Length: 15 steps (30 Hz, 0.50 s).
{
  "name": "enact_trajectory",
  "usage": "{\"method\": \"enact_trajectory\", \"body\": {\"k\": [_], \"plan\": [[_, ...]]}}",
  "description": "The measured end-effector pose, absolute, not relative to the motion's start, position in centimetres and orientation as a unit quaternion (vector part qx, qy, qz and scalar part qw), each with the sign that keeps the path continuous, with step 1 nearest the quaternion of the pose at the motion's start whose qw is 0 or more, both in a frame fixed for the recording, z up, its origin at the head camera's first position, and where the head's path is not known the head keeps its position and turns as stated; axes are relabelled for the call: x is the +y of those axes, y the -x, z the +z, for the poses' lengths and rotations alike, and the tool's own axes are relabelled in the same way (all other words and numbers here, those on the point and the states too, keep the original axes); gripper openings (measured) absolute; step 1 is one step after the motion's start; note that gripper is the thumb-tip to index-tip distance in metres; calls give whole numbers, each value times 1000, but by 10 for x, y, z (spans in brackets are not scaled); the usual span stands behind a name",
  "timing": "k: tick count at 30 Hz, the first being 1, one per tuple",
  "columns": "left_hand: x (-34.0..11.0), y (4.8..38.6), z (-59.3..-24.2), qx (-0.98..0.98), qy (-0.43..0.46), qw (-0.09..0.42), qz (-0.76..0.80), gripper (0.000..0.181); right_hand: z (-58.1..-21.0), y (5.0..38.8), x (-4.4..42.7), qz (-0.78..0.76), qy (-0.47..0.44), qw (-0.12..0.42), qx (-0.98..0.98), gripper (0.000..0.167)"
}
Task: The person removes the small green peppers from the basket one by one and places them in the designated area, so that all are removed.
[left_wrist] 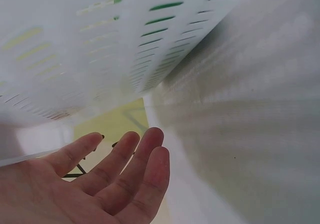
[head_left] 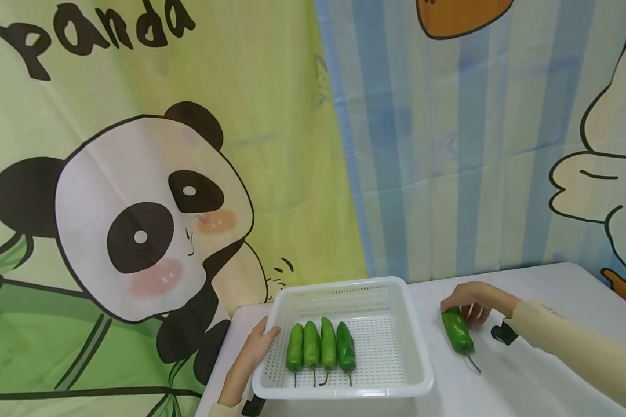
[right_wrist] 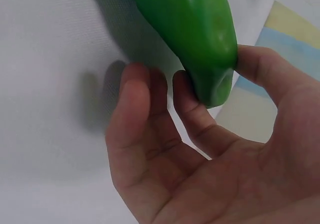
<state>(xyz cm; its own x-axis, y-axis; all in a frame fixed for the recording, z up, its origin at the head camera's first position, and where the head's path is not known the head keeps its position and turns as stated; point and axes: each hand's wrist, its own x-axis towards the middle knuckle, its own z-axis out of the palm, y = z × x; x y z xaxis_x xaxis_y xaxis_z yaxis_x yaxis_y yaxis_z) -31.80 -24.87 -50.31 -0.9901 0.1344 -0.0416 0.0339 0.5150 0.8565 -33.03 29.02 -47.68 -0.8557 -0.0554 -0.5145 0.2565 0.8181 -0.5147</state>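
Note:
A white plastic basket (head_left: 419, 370) with slotted walls stands on the table, and several green peppers (head_left: 311, 346) lie side by side in its left half, stems toward me. My left hand (head_left: 253, 351) rests at the basket's left rim. In the left wrist view its fingers (left_wrist: 125, 171) extend loosely beside the basket's outer wall (left_wrist: 115, 44). To the right of the basket, my right hand (head_left: 472, 301) pinches another green pepper (head_left: 456, 331) by its blunt end between thumb and index finger. That pepper's stem points toward me; the other fingers (right_wrist: 131, 104) curl beside it, apart from it.
A white-covered table (head_left: 548, 289) carries the basket. Behind it hangs a curtain (head_left: 292, 174) with a panda print on the left and blue stripes on the right. Dark wrist-camera mounts (head_left: 503, 334) sit at both wrists.

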Motion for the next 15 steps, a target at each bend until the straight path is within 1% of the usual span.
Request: {"method": "enact_trajectory", "body": {"k": [5,15], "plan": [[-249,318,-504,868,-51,55,491,53,-484,331,291,-290,-55,261,919,40],[-249,318,-504,868,-53,55,491,54,-485,329,291,-274,-57,258,925,43]]}}
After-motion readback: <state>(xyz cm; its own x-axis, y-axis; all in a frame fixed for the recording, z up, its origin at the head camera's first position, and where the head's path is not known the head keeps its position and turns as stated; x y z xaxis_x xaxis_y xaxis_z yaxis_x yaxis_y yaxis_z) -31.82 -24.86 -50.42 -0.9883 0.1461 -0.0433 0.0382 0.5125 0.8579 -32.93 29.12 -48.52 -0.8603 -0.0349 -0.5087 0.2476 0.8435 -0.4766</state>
